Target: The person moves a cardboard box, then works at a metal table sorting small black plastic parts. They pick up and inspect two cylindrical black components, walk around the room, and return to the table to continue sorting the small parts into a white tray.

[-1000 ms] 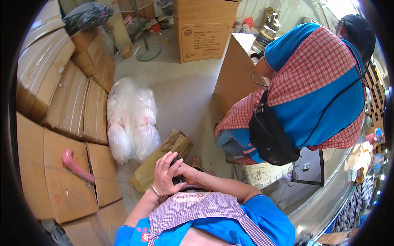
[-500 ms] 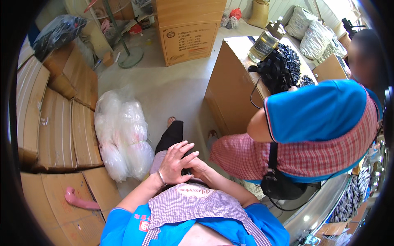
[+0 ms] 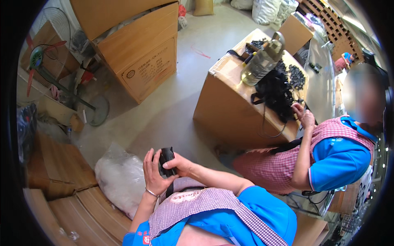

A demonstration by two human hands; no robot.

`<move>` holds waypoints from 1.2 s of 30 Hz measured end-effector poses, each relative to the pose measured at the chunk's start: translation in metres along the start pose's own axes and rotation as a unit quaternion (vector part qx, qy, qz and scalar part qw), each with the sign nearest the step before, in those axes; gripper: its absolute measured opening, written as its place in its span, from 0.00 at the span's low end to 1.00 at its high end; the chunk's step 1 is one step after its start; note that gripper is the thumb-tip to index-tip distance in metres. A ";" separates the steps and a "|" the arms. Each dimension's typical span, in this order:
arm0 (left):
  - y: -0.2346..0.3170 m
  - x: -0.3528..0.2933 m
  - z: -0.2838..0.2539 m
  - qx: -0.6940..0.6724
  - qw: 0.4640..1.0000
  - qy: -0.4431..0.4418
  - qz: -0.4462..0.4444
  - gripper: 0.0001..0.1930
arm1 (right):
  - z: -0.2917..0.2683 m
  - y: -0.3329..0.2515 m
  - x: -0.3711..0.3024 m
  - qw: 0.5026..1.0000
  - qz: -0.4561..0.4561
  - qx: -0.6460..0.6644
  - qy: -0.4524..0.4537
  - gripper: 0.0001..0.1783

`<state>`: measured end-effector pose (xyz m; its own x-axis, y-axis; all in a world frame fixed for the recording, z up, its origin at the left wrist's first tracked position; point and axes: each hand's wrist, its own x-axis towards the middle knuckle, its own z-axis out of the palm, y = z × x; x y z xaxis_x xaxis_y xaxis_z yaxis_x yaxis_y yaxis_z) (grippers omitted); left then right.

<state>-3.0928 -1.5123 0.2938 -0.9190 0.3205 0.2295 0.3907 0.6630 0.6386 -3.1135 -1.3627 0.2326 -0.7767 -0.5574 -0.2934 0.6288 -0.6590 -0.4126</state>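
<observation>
In front of my apron, a short black object [image 3: 167,156], rounded and roll-like, stands between my hands. I cannot make out its exact kind. My right hand [image 3: 179,165] grips it, with the thumb laid across its near side. My left hand [image 3: 154,175] is beside it on the left, fingers stretched upward and slightly apart. The left thumb reaches under toward the object's lower end, but whether it touches is unclear. The black object hides part of the right fingers.
At right, a co-worker's hands [image 3: 304,115] work at black straps [image 3: 276,92] on a carton [image 3: 234,108]. A clear liquid-filled bottle [image 3: 262,63] stands there. A plastic-wrapped bundle [image 3: 119,176] and cartons [image 3: 61,164] are at left; a fan [image 3: 37,57] and tall carton [image 3: 143,67] stand beyond.
The view has swung to the right. My hands, earlier close together over a mostly hidden dark thing, are now tilted up with the black object in plain view. The co-worker's hands have come into view.
</observation>
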 end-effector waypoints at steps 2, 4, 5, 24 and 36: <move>-0.018 0.031 -0.012 -0.047 0.999 -0.001 -0.021 0.53 | 0.011 -0.016 0.033 1.000 -0.009 0.011 0.005 0.30; -0.037 0.059 -0.016 -0.059 0.998 -0.007 0.012 0.55 | 0.016 -0.031 0.058 0.999 -0.038 0.024 0.016 0.30; -0.043 0.075 -0.018 -0.067 0.997 -0.013 0.030 0.57 | 0.019 -0.046 0.063 0.998 -0.037 0.009 0.041 0.32; -0.077 0.428 0.067 -0.280 0.940 -0.168 0.100 0.57 | -0.062 -0.320 0.190 0.939 -0.320 0.122 0.018 0.46; -0.111 0.647 0.104 -0.215 0.886 -0.332 0.241 0.50 | -0.114 -0.441 0.280 0.894 -0.419 0.147 0.053 0.46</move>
<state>-3.7252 -1.3083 0.2944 -0.3608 0.9188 0.1601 0.5430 0.0674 0.8370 -3.6120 -1.1706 0.2339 -0.9690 0.2355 -0.0744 -0.2056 -0.9361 -0.2855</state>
